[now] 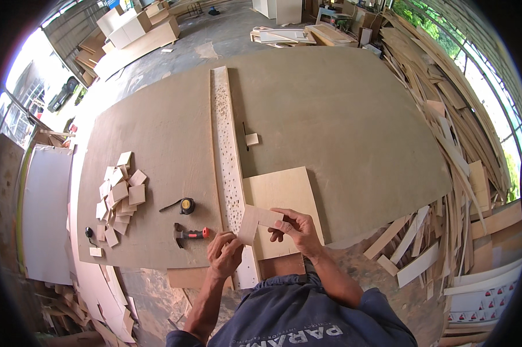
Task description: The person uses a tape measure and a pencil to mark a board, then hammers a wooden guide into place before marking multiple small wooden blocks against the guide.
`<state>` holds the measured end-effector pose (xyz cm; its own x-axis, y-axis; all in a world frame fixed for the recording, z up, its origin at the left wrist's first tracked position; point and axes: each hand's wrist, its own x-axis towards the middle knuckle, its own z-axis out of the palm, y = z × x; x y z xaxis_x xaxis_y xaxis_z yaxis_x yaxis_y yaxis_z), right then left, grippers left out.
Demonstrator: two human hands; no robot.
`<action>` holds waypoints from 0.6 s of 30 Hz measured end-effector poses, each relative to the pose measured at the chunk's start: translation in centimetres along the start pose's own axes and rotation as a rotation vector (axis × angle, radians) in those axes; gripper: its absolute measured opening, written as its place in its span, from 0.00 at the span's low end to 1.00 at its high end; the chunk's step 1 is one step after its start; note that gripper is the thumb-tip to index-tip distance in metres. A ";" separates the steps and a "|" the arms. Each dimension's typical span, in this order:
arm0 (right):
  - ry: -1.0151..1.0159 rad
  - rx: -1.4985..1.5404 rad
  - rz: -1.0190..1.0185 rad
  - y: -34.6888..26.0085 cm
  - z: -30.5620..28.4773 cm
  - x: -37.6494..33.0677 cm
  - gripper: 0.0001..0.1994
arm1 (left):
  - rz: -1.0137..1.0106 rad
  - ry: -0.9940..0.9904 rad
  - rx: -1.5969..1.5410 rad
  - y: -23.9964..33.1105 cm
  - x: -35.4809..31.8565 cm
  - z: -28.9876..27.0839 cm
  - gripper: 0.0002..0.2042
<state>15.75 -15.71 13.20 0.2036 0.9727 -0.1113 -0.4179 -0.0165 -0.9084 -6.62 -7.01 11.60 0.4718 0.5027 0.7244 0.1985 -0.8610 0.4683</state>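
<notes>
My left hand [225, 253] is closed on the lower left edge of a small pale wood piece [247, 225]. My right hand [297, 230] pinches another small wood strip [268, 217] between thumb and fingers. The two pieces touch or overlap in front of me, above a long white board [226, 133] dotted with holes or specks. Beneath my right hand lies a square plywood panel [278, 185]. A claw hammer [190, 233] with a black and red handle rests left of my left hand, and a tape measure [186, 205] sits just beyond it.
Several small wooden squares [119, 191] are heaped on the left of the large brown worktable [342, 110]. A small block [252, 139] lies beside a dark thin tool past the panel. Wood offcuts [411, 243] crowd the right side. Cabinets [131, 32] stand far left.
</notes>
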 end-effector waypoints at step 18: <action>0.476 0.005 -0.059 5.9 -11.1 -5.8 0.13 | -1.146 -0.122 -0.814 4.1 -4.7 7.0 0.14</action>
<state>21.93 -23.99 4.00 0.6092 0.7580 -0.2330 -0.3978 0.0379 -0.9167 -1.98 -13.43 6.53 0.4675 0.8383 -0.2807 -0.0075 0.3212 0.9470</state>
